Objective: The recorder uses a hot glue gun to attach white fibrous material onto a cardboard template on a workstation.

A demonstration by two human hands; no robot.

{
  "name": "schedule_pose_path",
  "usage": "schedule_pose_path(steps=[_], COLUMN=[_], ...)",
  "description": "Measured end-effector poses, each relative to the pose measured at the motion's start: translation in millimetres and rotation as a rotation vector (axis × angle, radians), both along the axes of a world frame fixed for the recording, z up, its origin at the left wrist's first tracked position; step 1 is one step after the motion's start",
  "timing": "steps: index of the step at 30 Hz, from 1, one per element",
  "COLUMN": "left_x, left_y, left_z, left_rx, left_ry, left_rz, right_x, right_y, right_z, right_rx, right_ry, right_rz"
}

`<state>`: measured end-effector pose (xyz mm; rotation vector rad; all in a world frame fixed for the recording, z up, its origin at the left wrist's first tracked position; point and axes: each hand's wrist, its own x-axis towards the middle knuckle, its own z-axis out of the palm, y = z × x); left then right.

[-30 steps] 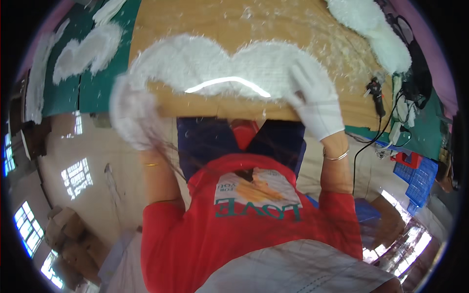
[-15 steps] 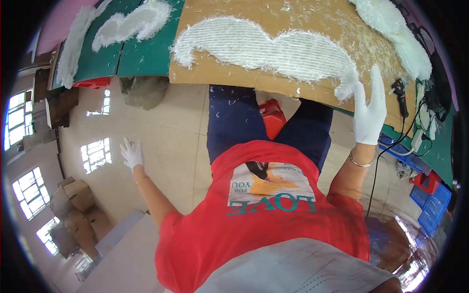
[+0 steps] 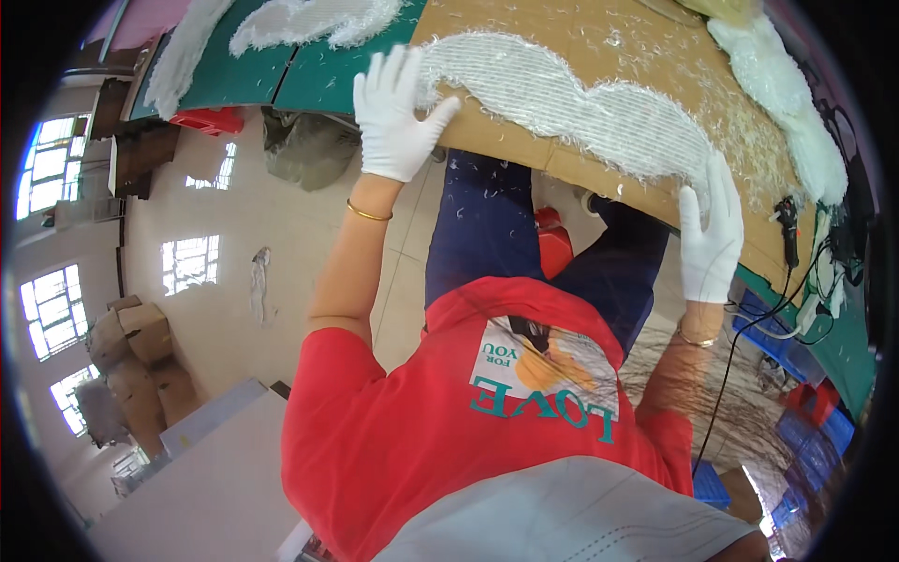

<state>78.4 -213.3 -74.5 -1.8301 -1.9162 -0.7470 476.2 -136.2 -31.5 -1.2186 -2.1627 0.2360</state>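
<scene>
A white fluffy curved piece with a striped backing (image 3: 562, 103) lies on a brown cardboard sheet (image 3: 506, 138), in the shape of a wide moustache. My left hand (image 3: 393, 122), in a white glove, is at the piece's left end, its fingers stretched and thumb apart. At the right end, my gloved right hand (image 3: 712, 239) lies along the tip with fingers extended and thumb spread. Neither hand grips anything. Loose white fibres are scattered over the cardboard.
A similar white piece (image 3: 318, 21) lies on the green table (image 3: 323, 84) at left. White fluffy material (image 3: 796, 122) runs along the right side. A black glue gun (image 3: 788, 229) with a cable rests near my right hand. A pale crumpled strip (image 3: 260, 286) lies on the floor.
My left hand has swung from out over the floor up to the piece's left end. My right hand stays near the right tip. The pale strip on the floor now shows.
</scene>
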Motion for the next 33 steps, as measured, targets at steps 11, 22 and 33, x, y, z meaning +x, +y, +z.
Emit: schedule_pose_path(steps=[11, 22, 33], left_x=[10, 9, 130], left_y=[-15, 129, 196], left_z=[-23, 65, 79], left_rx=[0.093, -0.405, -1.284], left_ry=[-0.23, -0.101, 0.301], left_rz=[-0.01, -0.637, -0.542], right_x=[-187, -108, -68], right_y=[64, 37, -67], right_z=[-7, 14, -52], right_rx=[0.239, -0.063, -0.327], right_ry=[-0.299, 0.215, 0.555], right_rz=[0.585, 0.096, 0.117])
